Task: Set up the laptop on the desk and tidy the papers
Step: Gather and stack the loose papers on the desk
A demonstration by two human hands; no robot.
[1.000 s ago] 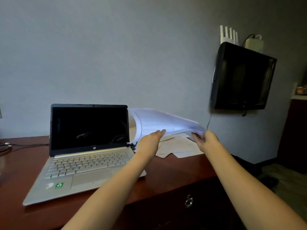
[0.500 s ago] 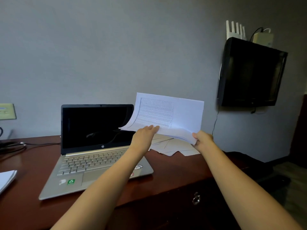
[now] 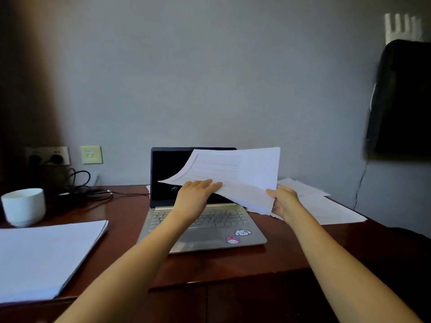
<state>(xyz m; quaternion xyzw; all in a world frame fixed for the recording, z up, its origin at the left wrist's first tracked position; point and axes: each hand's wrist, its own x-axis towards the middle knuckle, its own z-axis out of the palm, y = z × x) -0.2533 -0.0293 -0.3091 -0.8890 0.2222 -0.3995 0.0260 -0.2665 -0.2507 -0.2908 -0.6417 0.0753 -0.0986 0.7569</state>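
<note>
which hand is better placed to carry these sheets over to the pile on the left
Right, probably: the right hand grips the sheets at their edge, while the left hand only lies flat against them. The pile sits left of the laptop.

- Laptop (image 3: 203,238): silver, lid open and upright, screen dark; stands mid-bench (image 3: 130,210), keyboard towards the viewer; two cartoon stickers (image 3: 242,232) on its right palm rest.
- Sheaf of papers (image 3: 245,178): white, faintly printed, held in the air in front of the screen, left corner drooping.
- Stack of papers (image 3: 46,257): white, fairly squared, flat at the bench's left front.
- Loose sheets (image 3: 326,206): white, overlapping untidily, flat at right of the laptop.
</note>
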